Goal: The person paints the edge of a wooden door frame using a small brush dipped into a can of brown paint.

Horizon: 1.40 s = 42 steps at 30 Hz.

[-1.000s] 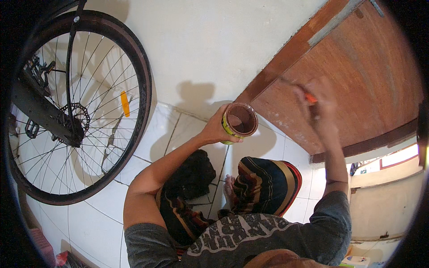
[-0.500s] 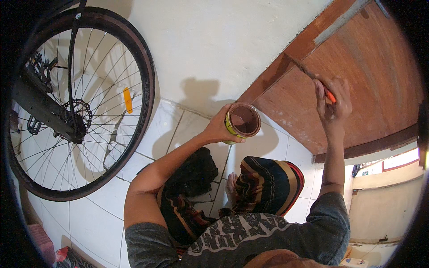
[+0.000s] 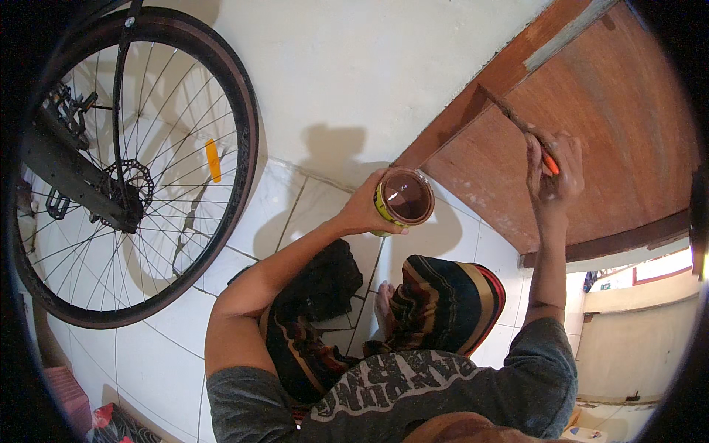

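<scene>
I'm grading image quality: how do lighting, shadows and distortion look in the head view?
Head view: shadow falls on the wall beyond the tin, whose brown contents glint; head view, right: a background patch glares white; head view, rim: the wooden panel's lower edge bows.

The left grip [image 3: 362,208] holds an open yellow-green can [image 3: 405,198] with brown liquid inside. The right grip [image 3: 559,176] curls around a slim, orange-handled tool [image 3: 549,162], its dark end reaching the seam between brown wooden panel [image 3: 628,148] and frame [image 3: 509,66]. A bicycle wheel [image 3: 246,148] stands left, on white floor tiles [image 3: 159,362].
</scene>
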### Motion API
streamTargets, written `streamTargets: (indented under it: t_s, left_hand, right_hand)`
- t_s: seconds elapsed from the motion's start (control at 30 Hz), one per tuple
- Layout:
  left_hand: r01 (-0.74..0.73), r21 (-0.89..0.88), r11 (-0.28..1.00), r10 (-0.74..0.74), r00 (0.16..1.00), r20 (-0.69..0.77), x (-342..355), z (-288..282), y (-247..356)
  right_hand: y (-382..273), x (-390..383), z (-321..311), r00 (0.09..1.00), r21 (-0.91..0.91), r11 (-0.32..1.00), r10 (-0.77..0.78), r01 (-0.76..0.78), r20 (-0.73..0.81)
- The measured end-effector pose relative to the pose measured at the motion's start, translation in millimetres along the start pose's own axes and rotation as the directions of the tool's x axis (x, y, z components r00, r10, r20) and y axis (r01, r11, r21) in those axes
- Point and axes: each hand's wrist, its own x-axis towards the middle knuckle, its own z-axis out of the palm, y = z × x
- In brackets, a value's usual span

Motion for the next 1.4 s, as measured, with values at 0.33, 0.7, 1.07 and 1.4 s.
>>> streamTargets:
  t_s: [0.33,0.7,1.07,1.4]
  left_hand:
    - [-0.03,-0.003,1.0,0.03,0.999,-0.014,2.8,1.9,4.7]
    - [-0.036,0.068,0.997,0.035,0.999,0.022,3.9,-2.7,10.8]
    - [-0.046,0.018,0.999,0.045,0.998,0.046,7.0,7.5,29.5]
    - [-0.045,0.055,0.997,0.043,0.999,0.027,0.4,6.4,23.5]
  right_hand:
    - [9.6,-46.8,35.1,0.945,0.165,0.983,-0.127,0.08,0.301]
    - [69.7,63.9,-52.5,0.938,-0.284,0.926,-0.305,0.251,-0.167]
    - [67.7,28.2,-37.9,0.879,-0.397,0.787,-0.454,0.472,0.146]
    - [49.8,49.8,-41.4,0.979,0.049,0.98,-0.195,0.192,0.056]
